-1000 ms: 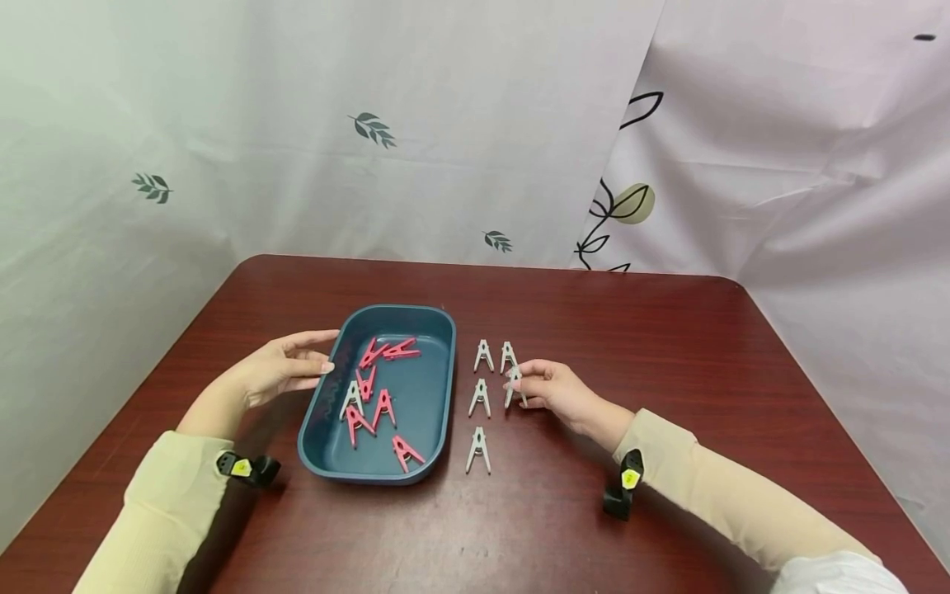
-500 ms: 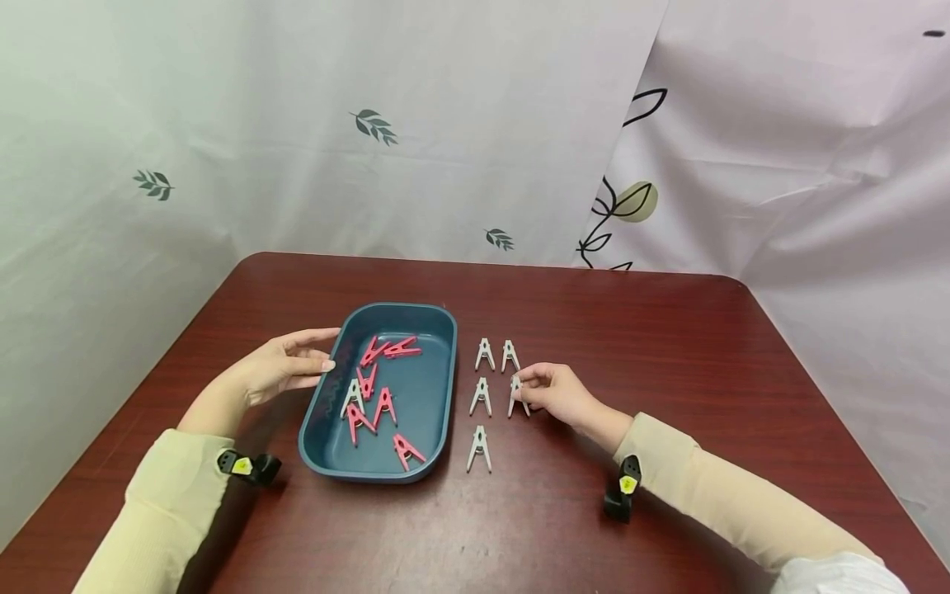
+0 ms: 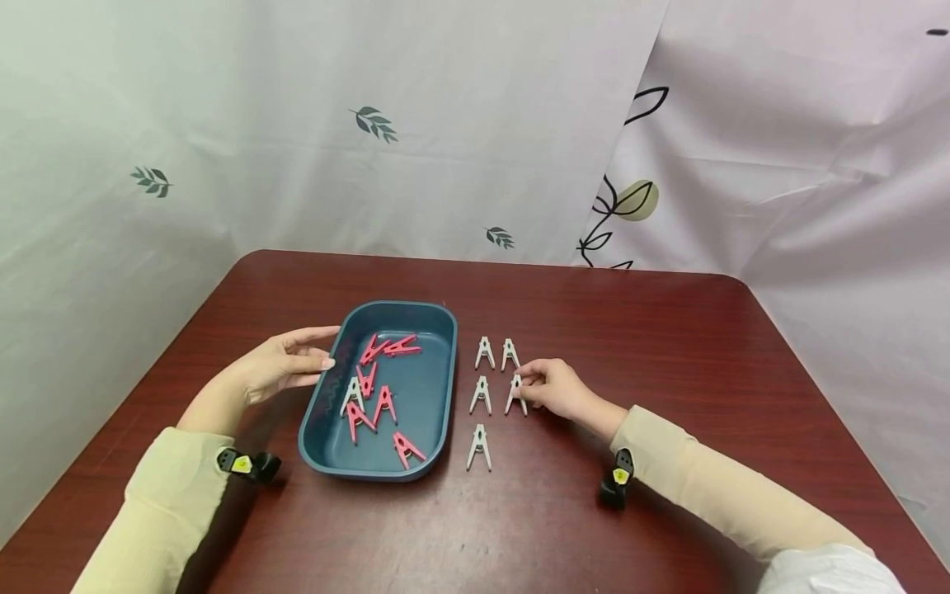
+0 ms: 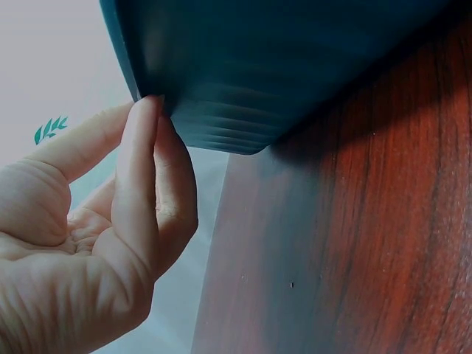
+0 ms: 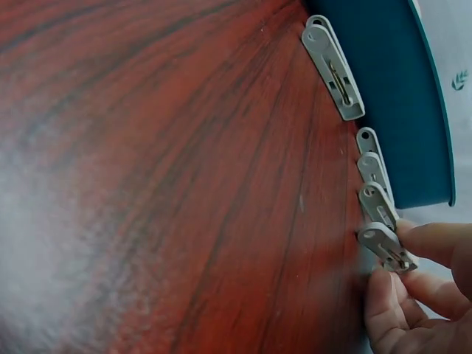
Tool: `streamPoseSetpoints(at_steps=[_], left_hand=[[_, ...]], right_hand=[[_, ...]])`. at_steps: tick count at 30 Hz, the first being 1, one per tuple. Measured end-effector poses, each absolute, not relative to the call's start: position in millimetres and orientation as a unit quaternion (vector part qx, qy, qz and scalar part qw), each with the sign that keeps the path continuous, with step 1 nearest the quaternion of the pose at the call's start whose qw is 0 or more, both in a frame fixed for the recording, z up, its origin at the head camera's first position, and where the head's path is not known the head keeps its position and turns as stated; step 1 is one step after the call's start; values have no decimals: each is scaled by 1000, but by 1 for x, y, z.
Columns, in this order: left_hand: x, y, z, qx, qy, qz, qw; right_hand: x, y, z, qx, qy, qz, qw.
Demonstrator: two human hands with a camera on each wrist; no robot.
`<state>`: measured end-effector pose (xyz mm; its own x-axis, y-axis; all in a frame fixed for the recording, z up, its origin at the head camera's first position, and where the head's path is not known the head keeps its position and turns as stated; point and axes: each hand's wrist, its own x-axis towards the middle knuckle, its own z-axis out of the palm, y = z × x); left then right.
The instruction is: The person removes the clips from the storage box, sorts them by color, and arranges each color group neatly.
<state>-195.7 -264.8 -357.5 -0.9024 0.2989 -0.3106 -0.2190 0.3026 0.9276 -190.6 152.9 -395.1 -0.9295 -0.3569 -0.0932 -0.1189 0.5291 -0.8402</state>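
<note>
My right hand pinches a white clothespin between thumb and fingers, standing it close over the table beside the other white ones. Just behind it is another white clothespin. To its left, a column holds three more, the front one nearest me. My left hand touches the left side of a dark blue tray, fingers mostly straight at its rim and outer wall, as the left wrist view shows too. Several pink clothespins and one white clothespin lie inside the tray.
The dark red wooden table has rounded far corners. White cloth with leaf prints hangs behind it and at the sides. A black wrist camera sits on the left sleeve, another wrist camera on the right.
My right hand has lowered the white clothespin slightly toward me, in line with the one to its left, then shifted it a little left. My left hand and the tray have stayed put.
</note>
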Motion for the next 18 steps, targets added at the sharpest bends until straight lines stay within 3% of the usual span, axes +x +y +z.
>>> streamPoseSetpoints(at_steps=[18], left_hand=[[-195, -265, -356, 27, 766, 602, 222]], right_hand=[[-195, 153, -391, -134, 875, -447, 131]])
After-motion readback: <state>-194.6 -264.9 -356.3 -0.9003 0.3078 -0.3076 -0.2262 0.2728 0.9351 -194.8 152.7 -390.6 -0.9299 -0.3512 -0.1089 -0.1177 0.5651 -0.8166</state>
